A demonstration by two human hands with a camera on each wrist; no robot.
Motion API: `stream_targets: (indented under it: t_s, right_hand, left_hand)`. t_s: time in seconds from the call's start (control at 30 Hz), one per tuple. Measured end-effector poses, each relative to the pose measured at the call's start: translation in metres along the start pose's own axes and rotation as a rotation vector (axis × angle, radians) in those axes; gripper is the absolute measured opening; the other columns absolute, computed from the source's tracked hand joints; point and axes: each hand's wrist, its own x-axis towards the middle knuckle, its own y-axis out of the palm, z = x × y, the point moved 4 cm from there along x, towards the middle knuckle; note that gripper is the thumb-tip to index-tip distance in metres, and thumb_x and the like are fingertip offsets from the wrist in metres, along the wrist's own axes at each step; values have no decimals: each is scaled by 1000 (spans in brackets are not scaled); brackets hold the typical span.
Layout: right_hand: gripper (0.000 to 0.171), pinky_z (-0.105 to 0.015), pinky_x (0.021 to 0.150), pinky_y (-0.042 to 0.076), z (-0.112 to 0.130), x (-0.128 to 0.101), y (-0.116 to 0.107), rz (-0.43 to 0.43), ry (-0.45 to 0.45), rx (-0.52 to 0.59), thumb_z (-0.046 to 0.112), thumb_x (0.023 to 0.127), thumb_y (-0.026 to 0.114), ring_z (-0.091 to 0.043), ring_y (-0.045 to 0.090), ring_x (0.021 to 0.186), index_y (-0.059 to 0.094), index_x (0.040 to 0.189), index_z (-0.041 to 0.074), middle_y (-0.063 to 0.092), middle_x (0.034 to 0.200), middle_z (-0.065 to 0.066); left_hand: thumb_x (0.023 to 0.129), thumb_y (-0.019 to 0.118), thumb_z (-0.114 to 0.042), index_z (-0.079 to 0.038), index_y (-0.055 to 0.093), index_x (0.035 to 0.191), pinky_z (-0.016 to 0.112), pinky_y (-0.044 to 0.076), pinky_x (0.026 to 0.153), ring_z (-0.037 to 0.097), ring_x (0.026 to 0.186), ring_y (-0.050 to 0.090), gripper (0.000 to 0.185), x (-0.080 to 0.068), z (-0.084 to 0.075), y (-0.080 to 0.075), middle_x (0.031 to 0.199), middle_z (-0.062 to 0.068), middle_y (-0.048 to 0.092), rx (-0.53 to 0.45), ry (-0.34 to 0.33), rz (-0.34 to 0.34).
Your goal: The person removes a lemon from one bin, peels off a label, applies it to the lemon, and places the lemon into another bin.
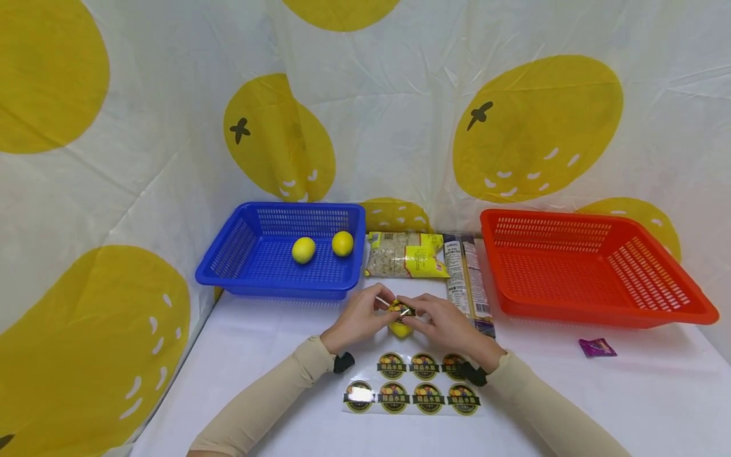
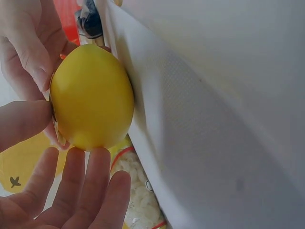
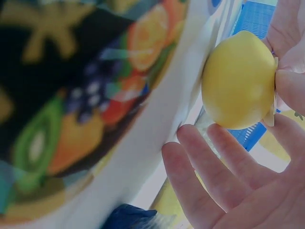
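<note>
You held a lemon between both hands just above the white table, with a round sticker lying on its top side. From the left wrist view the lemon sat against your fingertips; from the right wrist view it showed the sticker's clear edge at its right side. Your left hand pinched the lemon from its own side, thumb on top and fingers curled around it. Your right hand met it from the opposite side, thumb and forefinger pinching at the sticker while the other fingers stayed spread and relaxed below the fruit.

Just below your wrists, nearer to you, lay a sticker sheet with two rows of round labels, one corner spot showing bare and shiny. Beyond your fingertips lay two snack packets: a yellow and clear packet straight ahead, and a long clear packet running past your right hand's far side. Further off, beyond your left hand, stood a blue basket holding two more lemons, side by side and slightly apart. Out past your right hand stood a red basket. A small purple wrapper lay on the table well to the outside of your right forearm, in front of the red basket. A white cloth printed with big yellow fruit shapes hung behind everything.
</note>
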Motion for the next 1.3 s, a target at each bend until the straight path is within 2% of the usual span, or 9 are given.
stream_targets:
  t_s: [0.37, 0.73, 1.07, 1.3]
  right_hand:
    - [54, -50, 96, 56, -1, -1, 2, -1, -17, -62, 39, 101, 63, -26, 67, 115, 51, 152, 25, 68, 131, -8]
    - [50, -56, 106, 51, -2, -5, -1, 32, -80, -29, 34, 103, 62, -32, 63, 129, 52, 151, 28, 65, 142, -9]
    - [48, -56, 106, 51, -2, -6, -1, 36, -83, -49, 27, 104, 61, -32, 63, 127, 53, 151, 30, 65, 141, -11]
    - [49, -55, 106, 51, -4, -6, -1, 14, -88, -20, 28, 102, 64, -30, 64, 128, 54, 150, 30, 65, 141, -7]
  left_hand:
    - [92, 75, -22, -10, 66, 113, 32, 58, 92, 20, 104, 71, 25, 0, -2, 0, 114, 5, 72, -10, -19, -1]
    - [91, 75, -20, -10, 66, 111, 34, 58, 91, 20, 102, 71, 24, 0, -2, -1, 113, 5, 72, -23, -40, -6]
    - [95, 72, -25, -11, 66, 109, 32, 58, 89, 19, 98, 71, 21, 2, 0, -1, 110, 6, 72, -41, -38, -21]
    - [94, 73, -26, -12, 66, 109, 28, 58, 85, 16, 97, 71, 22, 4, 1, 1, 110, 3, 72, -39, -54, -20]
